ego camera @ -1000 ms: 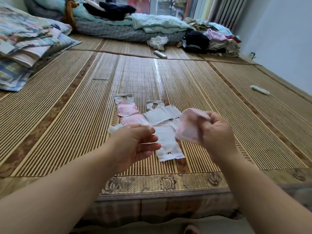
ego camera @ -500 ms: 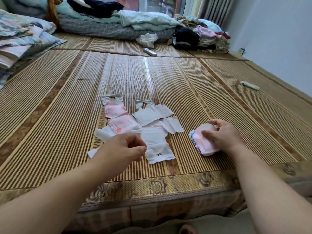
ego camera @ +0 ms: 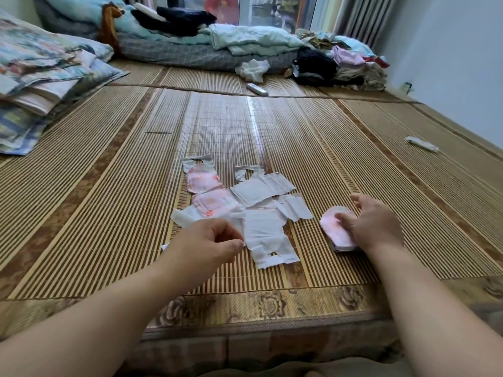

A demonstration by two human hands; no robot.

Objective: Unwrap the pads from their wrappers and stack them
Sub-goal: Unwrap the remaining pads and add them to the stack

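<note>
A small stack of pink pads [ego camera: 333,229] lies on the bamboo mat [ego camera: 114,202] at the right. My right hand [ego camera: 374,223] rests flat on the stack, fingers pressing the top pad. Two wrapped pink pads [ego camera: 202,179] [ego camera: 215,204] lie left of centre among several torn white wrappers [ego camera: 262,189]. My left hand [ego camera: 209,242] hovers over the near-left edge of the wrappers, fingers loosely curled, holding nothing that I can see.
Folded quilts [ego camera: 40,77] are piled at the far left. Bedding and clothes [ego camera: 340,63] line the back, with a white remote [ego camera: 257,89] near them. A small white object [ego camera: 422,144] lies at the far right. The mat's patterned border [ego camera: 272,303] runs along the near edge.
My right hand brought the unwrapped pad down from the air onto the stack at the right and now presses it. My left hand lowered slightly toward the wrappers.
</note>
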